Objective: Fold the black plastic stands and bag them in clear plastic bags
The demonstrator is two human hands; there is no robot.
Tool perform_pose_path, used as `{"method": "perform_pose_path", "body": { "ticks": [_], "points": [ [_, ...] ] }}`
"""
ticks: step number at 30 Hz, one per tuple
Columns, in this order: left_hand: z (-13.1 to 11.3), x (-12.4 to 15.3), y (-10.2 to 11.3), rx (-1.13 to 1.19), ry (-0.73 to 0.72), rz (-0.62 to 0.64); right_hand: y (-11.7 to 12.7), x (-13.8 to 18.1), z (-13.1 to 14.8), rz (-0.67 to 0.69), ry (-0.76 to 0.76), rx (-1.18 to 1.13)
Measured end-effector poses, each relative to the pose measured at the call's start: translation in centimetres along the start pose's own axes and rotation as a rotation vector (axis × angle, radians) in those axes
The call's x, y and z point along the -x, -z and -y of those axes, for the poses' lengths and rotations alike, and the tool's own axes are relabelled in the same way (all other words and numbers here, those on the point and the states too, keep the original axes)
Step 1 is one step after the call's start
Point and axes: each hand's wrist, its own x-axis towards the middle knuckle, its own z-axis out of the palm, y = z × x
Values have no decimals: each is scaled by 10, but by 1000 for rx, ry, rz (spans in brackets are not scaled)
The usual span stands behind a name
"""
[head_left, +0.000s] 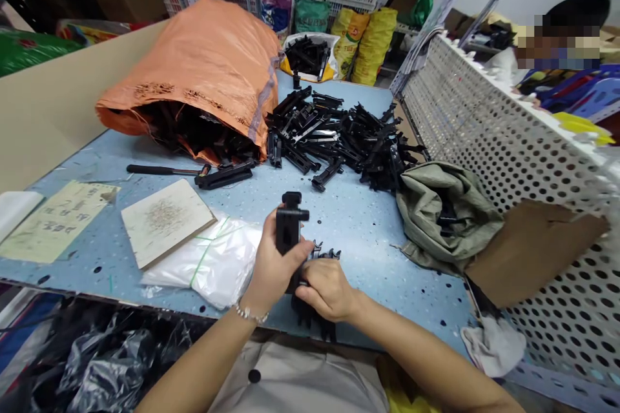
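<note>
Upright in my left hand (271, 264) is a black plastic clamp-like part (288, 232), with a short peg sticking out to the right near its top. My left fingers and thumb wrap round its middle. Against the lower end of this part, my right hand (327, 287) is closed, its fingers curled; what they hold is hidden. More black plastic pieces (329, 253) lie on the table right behind and below my right hand, partly covered by it.
A heap of black parts (334, 135) lies at the back beside an orange sack (203, 58). At left are a hammer (165, 170), a white board (167, 219) and plastic bags (227, 264). A green-grey cloth bag (440, 206) rests by the perforated panel (523, 142). Another person (566, 39) is beyond it.
</note>
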Motion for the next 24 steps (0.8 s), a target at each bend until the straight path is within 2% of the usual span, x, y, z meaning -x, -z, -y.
{"method": "perform_pose_path", "body": {
  "ticks": [2,4,5,7,9,11,13,16,19,20,22,23,24],
  "points": [
    [-1,1,12,-104,-125,-86,3,-9,-5,102,6,-85],
    [8,-2,25,-183,-80,-105,10,-27,-25,162,-79,-94],
    [18,-4,30,-210,-4,-84,15,-39,-40,156,-169,-58],
    [42,-5,37,-265,143,-28,26,-64,-79,53,-458,142],
    [68,-3,39,-358,197,-1,36,-84,-119,61,-658,365],
    [86,3,38,-477,149,2,45,-94,-148,98,-679,454],
    [92,6,36,-550,59,23,48,-93,-155,107,-629,463],
    [80,0,30,-480,-16,30,44,-72,-126,94,-483,425],
    [54,-18,19,-95,136,34,30,-45,-68,119,-209,331],
    [45,-24,14,51,225,56,26,-37,-49,99,-33,283],
    [30,-33,7,231,364,105,21,-27,-20,-27,185,189],
    [25,-35,5,252,387,117,21,-24,-12,-127,213,149],
    [21,-34,4,242,384,119,22,-22,-9,-230,168,125]
  ]
}}
